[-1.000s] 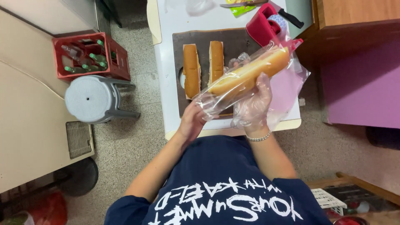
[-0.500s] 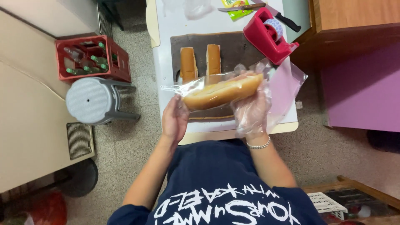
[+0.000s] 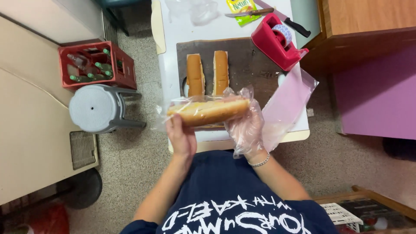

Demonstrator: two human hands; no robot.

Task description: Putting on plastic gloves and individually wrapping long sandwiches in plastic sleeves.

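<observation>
While both hands meet at chest height over the near table edge, the long sandwich roll lies crosswise between them, its long axis running left to right, inside a clear plastic bag. The left hand grasps the roll's left end from below, bare fingers curled up around it. The right hand, in a thin plastic glove, closes on the right end, where the bag's loose mouth seems to gather, though the film blurs the fingers. Just beyond the hands, two more rolls lie lengthwise on a dark board, and a red tape dispenser sits beyond the right hand.
</observation>
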